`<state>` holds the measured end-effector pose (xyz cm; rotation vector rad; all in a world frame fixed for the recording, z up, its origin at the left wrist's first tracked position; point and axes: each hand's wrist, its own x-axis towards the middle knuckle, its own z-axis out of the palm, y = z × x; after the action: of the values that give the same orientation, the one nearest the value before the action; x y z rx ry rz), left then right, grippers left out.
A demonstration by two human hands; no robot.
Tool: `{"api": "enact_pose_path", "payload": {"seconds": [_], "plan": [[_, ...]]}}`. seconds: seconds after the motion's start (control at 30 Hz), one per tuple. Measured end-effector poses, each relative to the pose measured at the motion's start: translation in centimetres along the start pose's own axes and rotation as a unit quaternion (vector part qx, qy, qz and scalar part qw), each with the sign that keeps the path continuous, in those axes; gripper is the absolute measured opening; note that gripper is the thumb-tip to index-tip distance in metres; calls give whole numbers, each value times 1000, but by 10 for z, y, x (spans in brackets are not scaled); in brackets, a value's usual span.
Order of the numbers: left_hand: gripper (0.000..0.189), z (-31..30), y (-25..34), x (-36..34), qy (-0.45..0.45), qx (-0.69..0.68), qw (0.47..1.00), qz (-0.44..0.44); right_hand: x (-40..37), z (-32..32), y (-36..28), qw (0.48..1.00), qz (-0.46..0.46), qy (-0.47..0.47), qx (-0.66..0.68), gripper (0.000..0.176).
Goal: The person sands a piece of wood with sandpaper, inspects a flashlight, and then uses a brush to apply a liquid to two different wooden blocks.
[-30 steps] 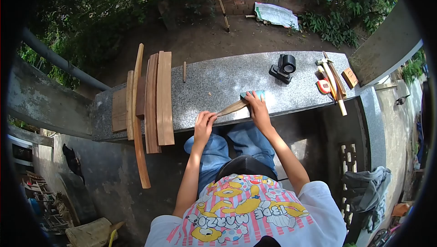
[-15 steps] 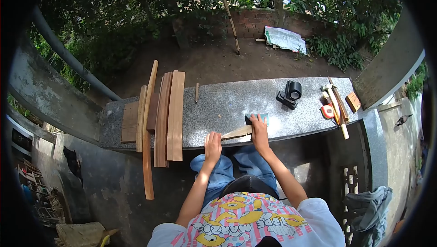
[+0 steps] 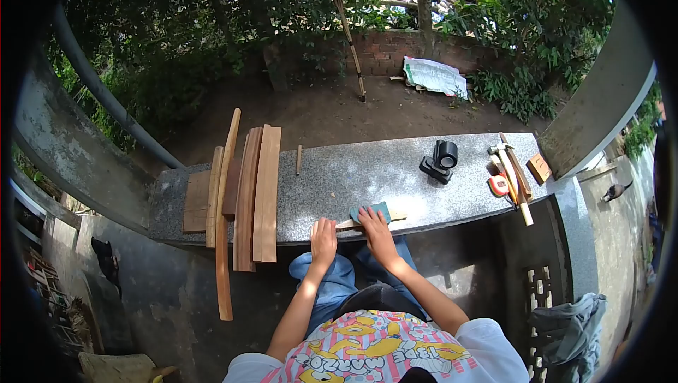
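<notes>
"Speckled grey granite slab [image 3: 395, 164] outdoors, bare earth and a brick wall [image 3: 385, 51] behind. What lies on it?"

"At the left, a stack of long flat planks [image 3: 258, 185], one of them thin and curved, overhanging the near edge. At the right, a black cylindrical object [image 3: 439, 159], a red tape measure [image 3: 498, 184] and a small wooden block [image 3: 539, 168]."

"And the hands?"

"The left hand [image 3: 323, 236] has its fingers curled over the near end of a slim, pale wooden strip [image 3: 346, 224] at the slab's front edge. The right hand [image 3: 374, 228] lies flat, fingers spread, pressing a teal pad [image 3: 367, 210] onto that strip — the pad's texture is too small to tell."
</notes>
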<state>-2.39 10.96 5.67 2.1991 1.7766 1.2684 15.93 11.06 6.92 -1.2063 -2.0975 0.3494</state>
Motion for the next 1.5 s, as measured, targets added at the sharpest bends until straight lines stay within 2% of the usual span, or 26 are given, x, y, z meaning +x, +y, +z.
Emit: {"api": "enact_pose_path", "payload": {"seconds": [0.03,0.1,0.23,0.3,0.43,0.5,0.63,0.7,0.73,0.83,0.87,0.93,0.97,1.1,1.17,1.23,1.3,1.37,1.47,1.5], "plan": [[16,0,0,-1,0,1,1000,3,0,-4,-11,998,-52,-31,-10,48],[17,-2,-2,-1,6,-4,1000,13,-2,-12,-6,997,-58,-49,1,48],[17,0,0,-1,7,11,1000,8,-15,-21,30,995,62,71,-30,41],[16,1,0,-1,13,6,1000,9,-12,-7,18,991,74,93,-54,41],[16,3,-3,-1,17,9,1000,14,5,3,-18,997,-67,-45,15,48],[17,-2,-5,-2,4,4,1000,19,2,-5,-12,995,-70,-57,32,49],[16,-1,-5,-2,6,1,1000,12,-19,-23,31,994,72,79,-8,39],[16,2,-5,-3,17,-8,1000,20,-18,-15,24,989,89,110,-43,40],[16,2,-4,-3,16,1,1000,13,-14,-5,16,991,81,104,-21,42],[16,2,-4,-2,18,10,1000,4,1,17,-15,999,-22,5,37,49],[16,0,-5,-2,17,0,1000,5,4,16,-16,999,-22,5,39,49],[17,-4,-6,-4,15,-7,1000,5,11,10,-17,994,-73,-51,57,51],[17,-7,-3,-4,7,-5,1000,3,9,7,-8,996,-68,-43,23,49],[18,-4,-1,-2,6,6,1000,0,-13,-26,26,993,83,74,-25,41],[19,-3,-2,-3,6,0,1000,6,-19,-23,28,988,112,106,-18,40],[19,-2,-3,-1,7,1,1000,5,-14,-3,20,993,77,82,-28,44],[19,-2,-5,-2,-4,1,1000,1,-3,2,-8,1000,1,-14,18,55],[18,-4,-7,-4,-7,-11,1000,2,6,11,-24,993,-77,-67,61,63],[18,-8,-6,-3,-19,-24,1000,-3,6,-4,-12,992,-96,-72,33,64],[18,-8,-5,-2,-21,-27,999,-1,0,-9,0,997,-68,-37,2,63]]}}
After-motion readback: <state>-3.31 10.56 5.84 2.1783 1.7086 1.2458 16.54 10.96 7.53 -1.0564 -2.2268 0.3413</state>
